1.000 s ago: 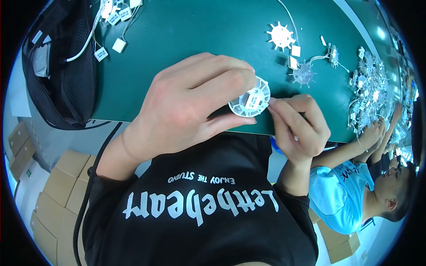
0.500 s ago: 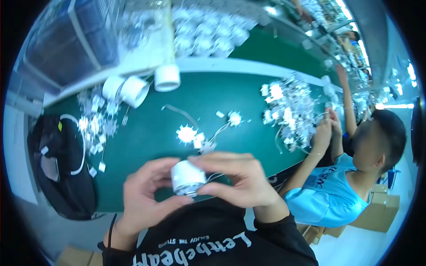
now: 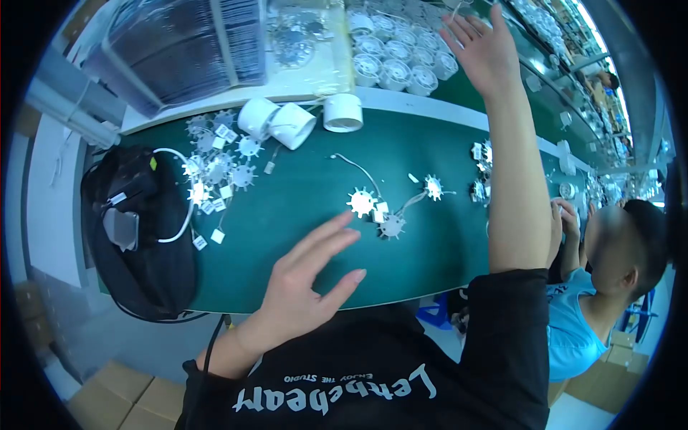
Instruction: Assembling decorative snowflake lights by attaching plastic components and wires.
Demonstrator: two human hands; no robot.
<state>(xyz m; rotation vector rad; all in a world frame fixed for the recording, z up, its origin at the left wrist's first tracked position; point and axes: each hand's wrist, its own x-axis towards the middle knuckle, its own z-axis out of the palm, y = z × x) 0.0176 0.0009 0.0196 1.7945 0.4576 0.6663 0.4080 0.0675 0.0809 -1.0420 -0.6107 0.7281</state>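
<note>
My left hand [image 3: 304, 283] hovers over the near part of the green table [image 3: 423, 272], its fingers apart and nothing in them. Nearest to it lie star-shaped metal plates, one bright [image 3: 361, 203] and one grey [image 3: 391, 226], with small white connectors and wires. My right hand [image 3: 484, 54] is stretched far to the back, its fingers spread beside rows of white round housings [image 3: 395, 74]. A thin pale wire shows just above its fingertips. Three white cylinders [image 3: 342, 113] lie at the table's back edge.
On the left are a heap of star-shaped plates [image 3: 215, 168] and a black bag [image 3: 147, 265]. Behind stands a plastic-wrapped stack [image 3: 186, 57]. My right forearm partly hides another heap of plates [image 3: 481, 190]. A co-worker in a light blue top [image 3: 573, 344] sits at right.
Both hands held a white cylindrical housing before; now neither does. My right arm has swung out to the back, while the left hand has opened. The view has shifted.
</note>
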